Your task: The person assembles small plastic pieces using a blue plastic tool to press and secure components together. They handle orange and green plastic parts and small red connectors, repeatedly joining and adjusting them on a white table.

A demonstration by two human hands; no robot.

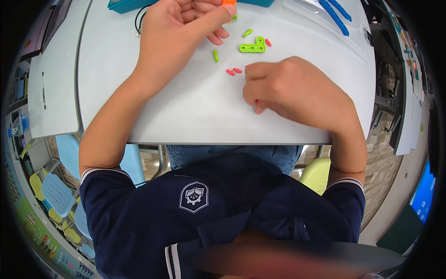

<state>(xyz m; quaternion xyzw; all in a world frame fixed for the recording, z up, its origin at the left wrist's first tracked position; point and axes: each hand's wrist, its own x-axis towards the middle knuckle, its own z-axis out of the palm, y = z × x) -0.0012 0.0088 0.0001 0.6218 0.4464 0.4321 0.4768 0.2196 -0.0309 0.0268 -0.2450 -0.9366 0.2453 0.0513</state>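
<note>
At twelve o'clock on the white table (195, 111), the left hand (179, 35) pinches a light, stiff orange piece (228, 2); the right hand (292, 90), fingers curled, presses beside tiny red pegs (233, 71), best nipped at their sides.

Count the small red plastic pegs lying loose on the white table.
3 show: two red plastic pegs lie side by side just left of the right hand, and one touches the green L-shaped plastic piece. More may be hidden under either hand.
</note>
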